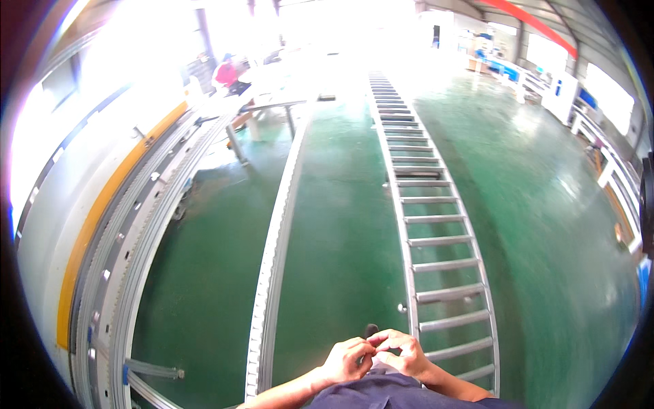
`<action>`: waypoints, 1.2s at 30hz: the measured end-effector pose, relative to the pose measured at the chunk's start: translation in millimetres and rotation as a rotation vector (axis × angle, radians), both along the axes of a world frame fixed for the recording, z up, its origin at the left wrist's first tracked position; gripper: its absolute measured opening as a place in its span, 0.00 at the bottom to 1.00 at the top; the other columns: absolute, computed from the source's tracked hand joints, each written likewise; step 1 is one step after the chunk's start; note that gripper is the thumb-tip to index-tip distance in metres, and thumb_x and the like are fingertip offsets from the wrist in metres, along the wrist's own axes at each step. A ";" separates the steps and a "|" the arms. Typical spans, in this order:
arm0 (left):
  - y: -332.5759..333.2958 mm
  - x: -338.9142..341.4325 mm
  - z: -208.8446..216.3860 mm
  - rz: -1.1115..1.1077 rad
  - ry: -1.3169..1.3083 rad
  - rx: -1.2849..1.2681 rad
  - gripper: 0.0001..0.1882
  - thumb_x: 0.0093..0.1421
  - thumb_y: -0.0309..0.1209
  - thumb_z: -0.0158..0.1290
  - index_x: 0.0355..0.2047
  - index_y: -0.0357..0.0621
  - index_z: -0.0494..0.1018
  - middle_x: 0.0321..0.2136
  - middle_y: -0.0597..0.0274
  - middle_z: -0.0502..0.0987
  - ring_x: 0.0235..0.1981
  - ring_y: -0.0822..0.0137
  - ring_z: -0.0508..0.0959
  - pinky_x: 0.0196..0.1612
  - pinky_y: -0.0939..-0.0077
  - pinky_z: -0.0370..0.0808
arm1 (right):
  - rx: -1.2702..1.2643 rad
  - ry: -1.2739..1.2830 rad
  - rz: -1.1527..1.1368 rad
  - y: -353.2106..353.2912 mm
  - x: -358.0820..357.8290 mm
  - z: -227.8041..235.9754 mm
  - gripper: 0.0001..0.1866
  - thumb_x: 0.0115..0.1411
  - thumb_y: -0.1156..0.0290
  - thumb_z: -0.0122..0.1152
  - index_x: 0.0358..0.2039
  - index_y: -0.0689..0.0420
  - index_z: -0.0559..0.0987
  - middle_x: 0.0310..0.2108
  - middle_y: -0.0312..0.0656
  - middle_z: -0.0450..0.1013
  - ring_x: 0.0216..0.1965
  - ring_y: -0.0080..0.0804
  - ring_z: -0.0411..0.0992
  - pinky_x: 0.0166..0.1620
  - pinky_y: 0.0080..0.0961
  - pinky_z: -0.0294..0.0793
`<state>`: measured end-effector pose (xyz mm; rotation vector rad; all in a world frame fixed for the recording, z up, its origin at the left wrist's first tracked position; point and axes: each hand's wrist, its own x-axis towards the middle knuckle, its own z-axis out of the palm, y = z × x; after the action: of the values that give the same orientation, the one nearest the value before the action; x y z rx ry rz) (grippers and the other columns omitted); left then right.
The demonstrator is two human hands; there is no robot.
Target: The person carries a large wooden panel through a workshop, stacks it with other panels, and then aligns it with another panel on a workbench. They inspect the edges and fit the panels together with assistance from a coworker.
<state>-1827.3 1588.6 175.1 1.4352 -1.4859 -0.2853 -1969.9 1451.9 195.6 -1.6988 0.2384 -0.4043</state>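
Observation:
My left hand (pixel 348 360) and my right hand (pixel 407 354) meet in front of my dark blue clothing (pixel 381 393), low in the picture. Both are closed, fingertips pinched together and almost touching. Whatever lies between the fingers is too small or hidden to make out. Just beyond the fingertips shows a small dark rounded shape (pixel 371 330), perhaps a shoe tip. To the right of my hands runs a long metal ladder-like frame (pixel 446 264) with many rungs. On the left stretches a long metal rail (pixel 276 273) with a notched edge.
Far left stands a long machine bed with metal rails (pixel 136 273) and a yellow edge strip (pixel 102 204). Beyond it a person in red (pixel 227 73) is by a metal table (pixel 272 105). White benches (pixel 606 157) line the right side. The floor (pixel 538 238) is green.

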 end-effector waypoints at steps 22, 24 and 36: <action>-553.7 468.1 -0.4 0.040 0.060 -0.046 0.05 0.44 0.22 0.57 0.19 0.41 0.70 0.16 0.57 0.71 0.17 0.57 0.74 0.22 0.66 0.71 | -0.444 -0.013 -0.008 -538.4 456.4 19.8 0.13 0.53 0.74 0.64 0.40 0.60 0.82 0.47 0.48 0.75 0.50 0.44 0.74 0.52 0.34 0.74; -646.9 535.6 -0.4 -0.119 -0.077 -0.088 0.05 0.44 0.22 0.55 0.19 0.42 0.70 0.16 0.58 0.72 0.18 0.57 0.75 0.22 0.67 0.72 | -0.389 -0.038 -0.146 -604.6 495.4 17.7 0.13 0.51 0.76 0.63 0.39 0.60 0.83 0.46 0.49 0.76 0.49 0.44 0.74 0.53 0.34 0.74; -939.4 763.7 5.3 -0.015 -0.001 0.052 0.05 0.44 0.21 0.52 0.16 0.40 0.68 0.12 0.57 0.67 0.14 0.56 0.70 0.20 0.65 0.68 | -0.143 -0.109 0.022 -936.6 740.9 -4.0 0.15 0.52 0.76 0.65 0.42 0.60 0.80 0.52 0.49 0.73 0.54 0.42 0.71 0.57 0.34 0.68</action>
<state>-1063.5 649.2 180.4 1.4662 -1.5003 -0.3352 -1229.0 515.3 191.5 -1.8115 0.1129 -0.5053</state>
